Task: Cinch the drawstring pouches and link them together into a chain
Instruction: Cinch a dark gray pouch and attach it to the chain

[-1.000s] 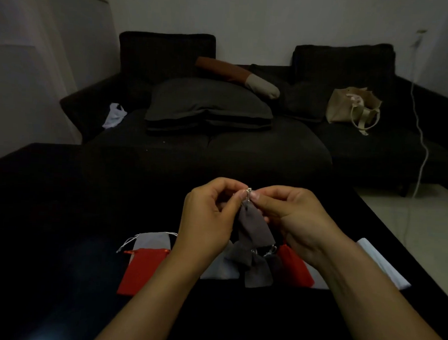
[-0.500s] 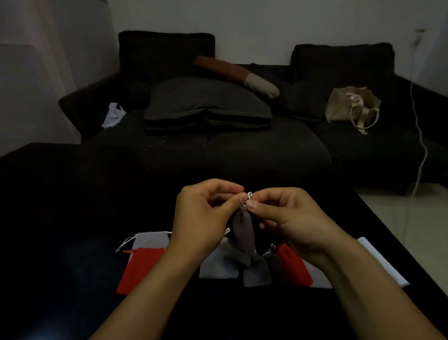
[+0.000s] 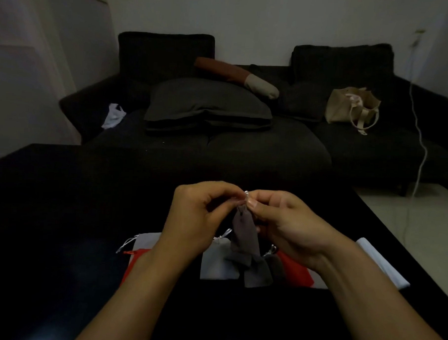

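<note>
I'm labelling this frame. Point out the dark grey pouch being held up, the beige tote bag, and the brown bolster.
dark grey pouch (image 3: pixel 244 235), head view, middle of its hanging body.
beige tote bag (image 3: pixel 345 108), head view, front panel.
brown bolster (image 3: pixel 222 69), head view, brown section.

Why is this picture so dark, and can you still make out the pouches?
Head view: the room is dim, so the black table swallows detail and edges look soft. Both the left hand and right hand pinch the drawstring atop a grey pouch; the red pouches still show colour. The wide lens bends the walls.
</note>
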A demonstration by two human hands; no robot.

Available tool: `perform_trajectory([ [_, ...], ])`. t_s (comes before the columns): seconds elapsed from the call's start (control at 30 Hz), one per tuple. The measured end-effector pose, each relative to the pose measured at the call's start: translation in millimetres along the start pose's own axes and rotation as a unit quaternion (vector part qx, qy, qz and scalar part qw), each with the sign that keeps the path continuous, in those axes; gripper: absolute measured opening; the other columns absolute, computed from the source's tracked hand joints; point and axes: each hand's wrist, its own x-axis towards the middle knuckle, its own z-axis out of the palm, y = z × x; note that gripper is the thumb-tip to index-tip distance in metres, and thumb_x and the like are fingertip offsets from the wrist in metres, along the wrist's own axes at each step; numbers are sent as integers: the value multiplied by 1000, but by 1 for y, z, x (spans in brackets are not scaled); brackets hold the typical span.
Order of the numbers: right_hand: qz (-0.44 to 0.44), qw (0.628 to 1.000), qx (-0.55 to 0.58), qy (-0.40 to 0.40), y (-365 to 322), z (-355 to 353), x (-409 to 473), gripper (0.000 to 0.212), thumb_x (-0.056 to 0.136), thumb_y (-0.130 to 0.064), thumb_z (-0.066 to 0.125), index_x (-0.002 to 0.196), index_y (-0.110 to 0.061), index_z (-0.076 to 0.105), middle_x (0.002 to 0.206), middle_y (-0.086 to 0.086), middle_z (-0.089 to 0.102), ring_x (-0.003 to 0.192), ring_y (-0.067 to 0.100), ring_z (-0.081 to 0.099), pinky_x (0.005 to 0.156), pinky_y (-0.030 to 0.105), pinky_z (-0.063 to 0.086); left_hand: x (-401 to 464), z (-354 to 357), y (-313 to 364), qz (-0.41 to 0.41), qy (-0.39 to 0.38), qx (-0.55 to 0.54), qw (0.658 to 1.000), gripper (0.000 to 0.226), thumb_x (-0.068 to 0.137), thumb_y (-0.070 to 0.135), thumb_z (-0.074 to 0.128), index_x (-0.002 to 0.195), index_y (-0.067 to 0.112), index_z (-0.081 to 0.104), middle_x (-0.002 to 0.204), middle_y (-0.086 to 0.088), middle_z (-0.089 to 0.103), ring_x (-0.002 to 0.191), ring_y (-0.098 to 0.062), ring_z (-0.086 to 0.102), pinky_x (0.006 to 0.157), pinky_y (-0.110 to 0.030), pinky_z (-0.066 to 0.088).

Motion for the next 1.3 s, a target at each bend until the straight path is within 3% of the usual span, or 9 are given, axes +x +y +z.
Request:
perform_trajectory([
  [0.2, 34, 999, 0, 10, 0, 4, 0, 23, 99, -20, 52, 99, -4, 67, 81, 8, 61, 71, 13, 55, 63, 25, 40, 5, -8, -7, 92, -58, 86, 990, 13, 82, 9, 75, 94, 13, 77, 89, 5, 75, 83, 0, 68, 76, -13, 52],
  [0.47, 66, 996, -4, 53, 4, 5, 3, 37, 97, -16, 54, 63, -16, 69, 65, 0, 58, 60, 8, 51, 63, 25, 39, 4, -12, -4, 28, -171, 78, 982, 14, 86, 20, 73, 99, 25, 71, 94, 12, 71, 87, 2, 67, 76, -23, 56],
  [0.77, 101, 991, 6, 93, 1, 9, 4, 16, 95, -17, 58, 92, -6, 70, 72, 3, 59, 65, 10, 52, 56, 19, 40, 2, -7, 2, -29, -209, 104, 972, 15, 96, 20, 56, 92, 35, 54, 94, 15, 60, 87, -1, 59, 74, -24, 51],
  [0.83, 94, 990, -10, 102, 0, 9, 5, 18, 96, -20, 59, 92, -7, 72, 78, 7, 61, 72, 16, 55, 65, 26, 43, -3, -2, -4, -72, -203, 69, 974, 17, 99, 20, 51, 91, 35, 50, 91, 12, 59, 83, -3, 58, 69, -20, 48],
  [0.9, 89, 987, -4, 132, 0, 10, 6, 22, 97, -20, 58, 88, -6, 72, 85, 14, 63, 81, 24, 58, 70, 32, 45, -8, 2, -8, -149, -161, -49, 974, 13, 100, 24, 48, 91, 32, 52, 88, 0, 62, 81, -14, 63, 69, -31, 54],
  [0.97, 70, 984, 6, 164, -1, 13, 6, 24, 98, -17, 56, 97, 3, 69, 88, 17, 62, 78, 24, 59, 61, 26, 46, -10, 9, -10, -248, -110, -205, 940, 14, 102, 26, 45, 99, 19, 57, 97, -19, 64, 94, -36, 67, 81, -46, 58],
  [1.07, 37, 981, -2, 189, -2, 17, 6, 20, 98, -16, 57, 85, -5, 69, 77, 10, 64, 64, 13, 57, 54, 20, 46, -7, 16, -8, -314, -75, -309, 895, 22, 104, 16, 41, 110, 0, 55, 108, -28, 65, 98, -34, 67, 88, -40, 57],
  [1.2, -6, 978, -14, 210, 1, 14, 5, 25, 98, -17, 58, 81, -4, 71, 74, 9, 69, 71, 18, 63, 64, 29, 52, -5, 17, -6, -228, -70, -178, 955, 12, 101, 14, 47, 98, 13, 58, 90, -4, 66, 81, -11, 64, 74, -27, 54],
  [1.3, -48, 973, -84, 210, 4, 10, 4, 23, 97, -19, 60, 81, -7, 73, 71, 5, 69, 70, 14, 64, 67, 31, 50, -5, 16, -5, -180, -56, -125, 974, 7, 97, 10, 56, 98, 14, 61, 85, -2, 67, 77, -10, 65, 68, -22, 54],
])
